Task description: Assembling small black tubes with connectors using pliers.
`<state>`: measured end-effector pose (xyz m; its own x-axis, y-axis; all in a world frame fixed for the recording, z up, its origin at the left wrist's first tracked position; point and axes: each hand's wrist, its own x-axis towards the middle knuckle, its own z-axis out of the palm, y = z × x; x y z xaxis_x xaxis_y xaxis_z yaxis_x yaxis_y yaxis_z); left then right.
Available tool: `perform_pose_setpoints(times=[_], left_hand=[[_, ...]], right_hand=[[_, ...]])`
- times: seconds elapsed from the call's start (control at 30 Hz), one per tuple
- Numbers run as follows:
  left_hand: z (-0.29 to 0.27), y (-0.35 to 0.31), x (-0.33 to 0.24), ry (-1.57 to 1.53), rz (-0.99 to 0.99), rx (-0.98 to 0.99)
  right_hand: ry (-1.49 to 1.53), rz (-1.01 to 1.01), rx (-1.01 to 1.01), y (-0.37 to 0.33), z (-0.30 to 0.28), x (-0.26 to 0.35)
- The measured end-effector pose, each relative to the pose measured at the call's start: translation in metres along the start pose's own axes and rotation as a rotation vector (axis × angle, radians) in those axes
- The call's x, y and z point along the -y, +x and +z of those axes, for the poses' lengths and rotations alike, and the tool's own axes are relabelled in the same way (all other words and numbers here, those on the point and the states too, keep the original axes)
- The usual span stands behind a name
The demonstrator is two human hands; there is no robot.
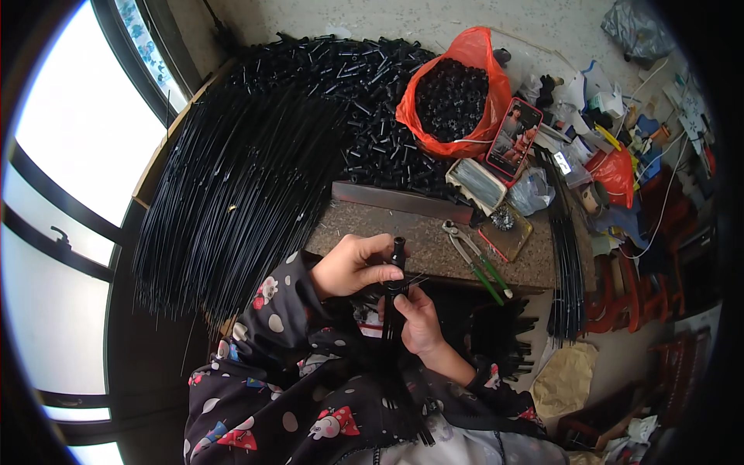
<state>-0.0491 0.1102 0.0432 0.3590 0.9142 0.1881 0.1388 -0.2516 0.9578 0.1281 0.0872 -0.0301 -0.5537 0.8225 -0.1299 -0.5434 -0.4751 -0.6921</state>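
Note:
In front of my body, near the table's front edge, my left hand (355, 266) is closed around a small black tubular piece (398, 252). The piece stands upright, its hollow end showing above my fingers. Just below it, my right hand (419, 322) is closed, thumb uppermost, on a bundle of thin black rods (389, 325). The rods run down from under the tubular piece towards my lap. My fingers hide where the two meet.
Long black rods (232, 194) cover the table's left. Behind lie many black tubular parts (372, 116), held back by a bar (403, 203). A red bag (403, 105), a phone (514, 139), a tray of thin wires (477, 186) and green-handled pliers (474, 260) lie rightward.

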Motion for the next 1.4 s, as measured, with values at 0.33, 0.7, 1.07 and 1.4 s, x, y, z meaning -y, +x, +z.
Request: perform_pose_setpoints(times=[0.33,0.7,1.07,1.4], left_hand=[[0.019,-0.011,0.017,-0.076,-0.135,-0.170],[0.040,-0.032,0.007,0.030,0.287,-0.235],[0.034,-0.029,0.026,-0.093,0.270,-0.160],[0.038,-0.029,0.028,-0.240,0.173,-0.103]], right_hand=[[0.016,0.022,0.042,-0.001,-0.009,-0.003],[-0.020,-0.044,0.061,-0.008,-0.019,0.000],[-0.113,-0.080,0.091,-0.006,-0.031,-0.008],[-0.155,-0.164,-0.026,-0.008,-0.019,-0.006]])
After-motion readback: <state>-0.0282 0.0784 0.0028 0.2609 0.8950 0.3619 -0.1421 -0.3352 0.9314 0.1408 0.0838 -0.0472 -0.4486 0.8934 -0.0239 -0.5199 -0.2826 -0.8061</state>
